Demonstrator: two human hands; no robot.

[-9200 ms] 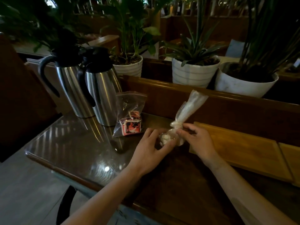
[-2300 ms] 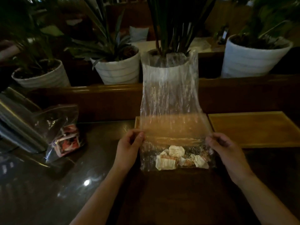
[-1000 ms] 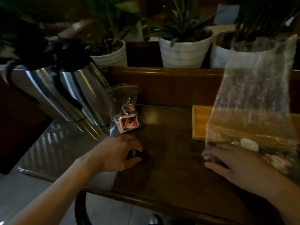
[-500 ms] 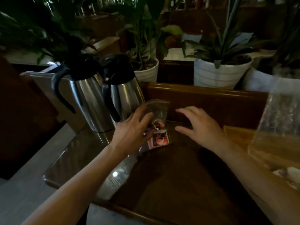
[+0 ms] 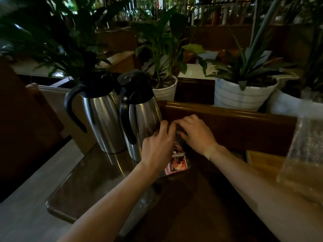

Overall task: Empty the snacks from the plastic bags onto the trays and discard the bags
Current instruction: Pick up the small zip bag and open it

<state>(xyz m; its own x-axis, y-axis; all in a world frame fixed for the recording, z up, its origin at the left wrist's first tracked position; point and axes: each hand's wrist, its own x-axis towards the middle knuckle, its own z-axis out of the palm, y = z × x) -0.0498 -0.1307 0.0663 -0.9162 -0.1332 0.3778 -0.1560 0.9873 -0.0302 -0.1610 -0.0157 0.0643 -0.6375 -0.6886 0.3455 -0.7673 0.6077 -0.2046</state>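
**Both hands now on the second snack bag**

The small bag [image 5: 176, 161] of red-and-white snacks stands on the dark bench [image 5: 192, 206], just right of the nearer steel jug [image 5: 141, 117]. My left hand [image 5: 157, 147] and right hand [image 5: 195, 131] have both closed in on its top; half a second ago the right was only reaching across. The fingers of both hands are bunched at the bag's mouth, and I judge they are pinching it to pull it open, though the plastic between them is dark and I cannot tell how firm the grip is.

The first bag [image 5: 304, 154] has been left standing at the right edge, over the wooden tray [image 5: 258, 163]. A second ago my right hand was on it, so I have switched bags. That means the first bag is not yet discarded, and I cannot see from here whether its snacks are out.

My left hand covers much of the small bag; only its lower part shows. The tray and first bag are cut off by the frame. A second jug [image 5: 103, 119] stands further left, with potted plants [image 5: 243, 95] behind the far rail.
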